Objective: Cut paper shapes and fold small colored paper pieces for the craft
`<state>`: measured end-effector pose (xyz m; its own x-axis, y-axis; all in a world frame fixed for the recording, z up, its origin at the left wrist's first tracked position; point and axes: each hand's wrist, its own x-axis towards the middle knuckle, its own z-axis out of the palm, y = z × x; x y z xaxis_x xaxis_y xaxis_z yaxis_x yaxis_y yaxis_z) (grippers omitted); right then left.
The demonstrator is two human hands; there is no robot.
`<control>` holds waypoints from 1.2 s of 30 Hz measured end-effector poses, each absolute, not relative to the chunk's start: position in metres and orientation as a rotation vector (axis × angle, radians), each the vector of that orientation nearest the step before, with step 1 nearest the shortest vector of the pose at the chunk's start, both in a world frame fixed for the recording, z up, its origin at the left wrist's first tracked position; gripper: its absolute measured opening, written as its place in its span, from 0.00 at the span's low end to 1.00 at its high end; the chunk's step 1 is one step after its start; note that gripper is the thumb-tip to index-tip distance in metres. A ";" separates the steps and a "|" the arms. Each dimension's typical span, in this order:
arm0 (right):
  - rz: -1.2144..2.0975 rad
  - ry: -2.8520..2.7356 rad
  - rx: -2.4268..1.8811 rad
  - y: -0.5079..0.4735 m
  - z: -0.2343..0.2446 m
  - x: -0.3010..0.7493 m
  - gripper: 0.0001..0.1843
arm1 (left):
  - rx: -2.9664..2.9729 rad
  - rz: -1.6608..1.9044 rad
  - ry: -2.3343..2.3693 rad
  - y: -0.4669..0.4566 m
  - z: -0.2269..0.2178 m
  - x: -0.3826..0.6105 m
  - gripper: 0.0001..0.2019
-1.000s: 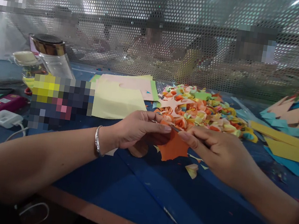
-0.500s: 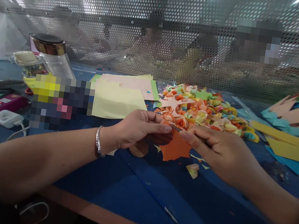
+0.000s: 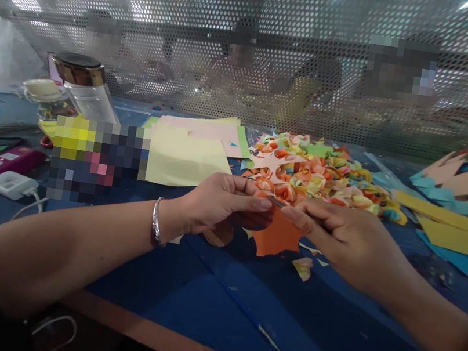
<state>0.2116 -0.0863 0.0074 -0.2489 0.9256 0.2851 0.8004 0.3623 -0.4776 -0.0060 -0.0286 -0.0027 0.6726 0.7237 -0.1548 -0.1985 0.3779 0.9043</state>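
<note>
Over the blue table, my left hand (image 3: 229,204) is closed in a pinch, palm side partly hidden. Opposite it, my right hand (image 3: 335,232) is also pinched. Between their fingertips shows a thin, metallic-looking rod (image 3: 277,202), and both hands appear to grip it; its full shape is covered by fingers. Just beneath the hands is an orange paper sheet (image 3: 278,238) with a scalloped cut edge. Behind them rises a heap of curled paper petals (image 3: 326,174) in orange, yellow, pink and green. A single pale petal (image 3: 303,268) lies near my right hand.
A slim blue-handled tool (image 3: 237,300) lies in front. Paper sheets (image 3: 187,160) are stacked left of the heap, yellow strips (image 3: 463,230) at right. A glass bottle (image 3: 88,92), a white charger (image 3: 10,184) and cables occupy the left. A perforated metal screen (image 3: 277,6) stands behind.
Both hands keep the same pinched pose, with barely any finger movement. The whole view has shifted very slightly.
</note>
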 end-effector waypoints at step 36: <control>0.292 -2.117 -1.425 -0.086 0.004 0.212 0.37 | 1.026 0.579 0.559 -0.027 -0.003 -0.006 0.15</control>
